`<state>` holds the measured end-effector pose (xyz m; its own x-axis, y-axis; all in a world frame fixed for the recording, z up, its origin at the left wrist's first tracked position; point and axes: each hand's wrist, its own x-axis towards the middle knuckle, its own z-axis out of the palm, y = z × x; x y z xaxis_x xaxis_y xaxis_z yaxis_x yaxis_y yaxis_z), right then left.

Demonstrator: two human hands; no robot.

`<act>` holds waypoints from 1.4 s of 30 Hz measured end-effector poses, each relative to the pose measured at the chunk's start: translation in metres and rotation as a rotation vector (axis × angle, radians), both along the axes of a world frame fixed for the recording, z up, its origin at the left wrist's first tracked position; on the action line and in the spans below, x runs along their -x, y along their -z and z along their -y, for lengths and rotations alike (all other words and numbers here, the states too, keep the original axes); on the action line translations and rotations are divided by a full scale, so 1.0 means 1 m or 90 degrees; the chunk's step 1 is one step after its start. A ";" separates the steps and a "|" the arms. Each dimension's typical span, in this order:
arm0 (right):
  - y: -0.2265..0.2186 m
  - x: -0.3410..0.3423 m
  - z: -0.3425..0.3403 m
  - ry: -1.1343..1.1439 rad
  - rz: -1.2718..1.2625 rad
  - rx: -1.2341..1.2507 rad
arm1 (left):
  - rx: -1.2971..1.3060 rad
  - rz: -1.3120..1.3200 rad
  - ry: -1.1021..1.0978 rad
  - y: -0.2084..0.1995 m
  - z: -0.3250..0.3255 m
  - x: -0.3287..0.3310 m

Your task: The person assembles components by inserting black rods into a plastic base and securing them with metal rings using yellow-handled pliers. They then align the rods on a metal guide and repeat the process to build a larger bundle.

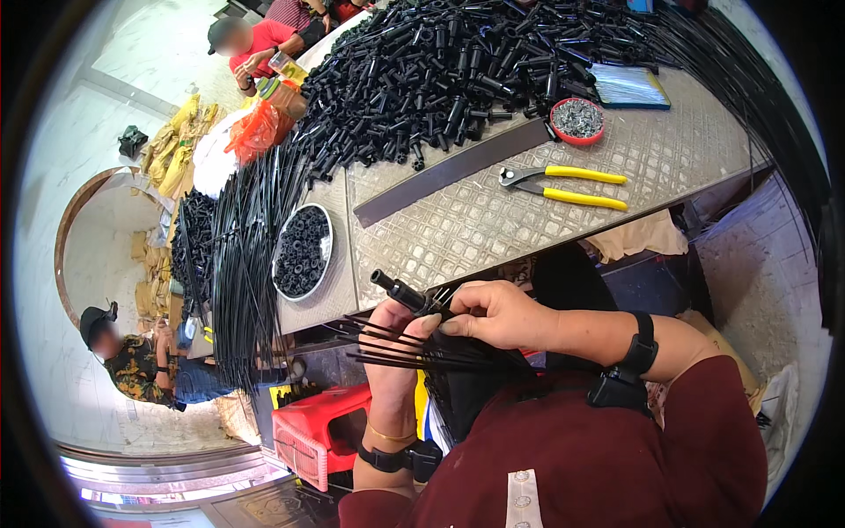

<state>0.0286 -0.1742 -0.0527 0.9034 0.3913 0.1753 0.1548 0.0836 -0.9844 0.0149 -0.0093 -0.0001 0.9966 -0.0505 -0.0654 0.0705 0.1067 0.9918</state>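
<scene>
My left hand (393,327) is closed around a black tubular plastic part (398,289) with a collar, tilted toward the upper left above my lap. Several thin black rods (387,354) fan out from beside it and cross in front of my left wrist. Close against the collar, my right hand (493,310) pinches thumb and forefinger together. What lies between those fingertips is too small to make out. Short, thin light-coloured ends (443,297) stick up between the two hands.
On the patterned table (493,216) lie yellow-handled pliers (572,187), a flat dark metal bar (449,173), a red bowl of small metal bits (577,121), a bowl of black rings (302,253) and a heap of black tubes (422,88). A red stool (321,427) stands at left. Two people sit beyond.
</scene>
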 end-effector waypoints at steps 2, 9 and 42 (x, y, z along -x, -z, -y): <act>0.001 -0.002 0.002 -0.033 -0.091 -0.013 | -0.025 -0.028 0.032 0.003 -0.007 -0.004; -0.002 -0.014 0.008 -0.188 -0.350 -0.095 | 0.066 -0.089 0.224 -0.001 -0.027 -0.021; 0.033 -0.009 -0.037 -0.073 -0.198 -0.129 | -0.081 0.036 0.008 0.031 -0.024 0.001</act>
